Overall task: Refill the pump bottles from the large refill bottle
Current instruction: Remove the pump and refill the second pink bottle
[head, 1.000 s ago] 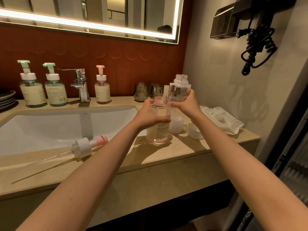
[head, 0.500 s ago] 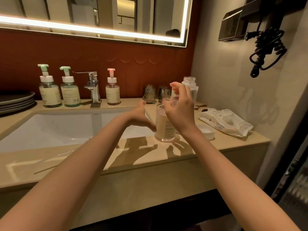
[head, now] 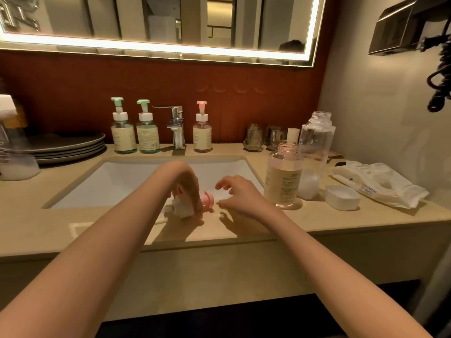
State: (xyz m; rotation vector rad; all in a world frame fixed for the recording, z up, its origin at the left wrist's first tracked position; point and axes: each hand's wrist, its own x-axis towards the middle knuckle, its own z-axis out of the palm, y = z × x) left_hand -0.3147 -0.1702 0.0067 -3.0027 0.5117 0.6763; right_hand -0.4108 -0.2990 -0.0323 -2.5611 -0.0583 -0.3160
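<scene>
Pump head (head: 192, 203) lies on its side on the desk (head: 244, 228) at the sink's front edge, long axis left-right, pink nozzle pointing right. Left hand (head: 188, 184) fingers clench it; right hand (head: 240, 196), fingers released, hovers just right of the nozzle. Open pump bottle (head: 283, 176) stands further right

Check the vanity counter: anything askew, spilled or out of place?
No spill visible. The pink-topped pump head lies on its side at the counter's front edge, under the left hand. Its bottle stands uncapped right of the sink, beside the open refill bottle, whose white cap sits loose.
</scene>
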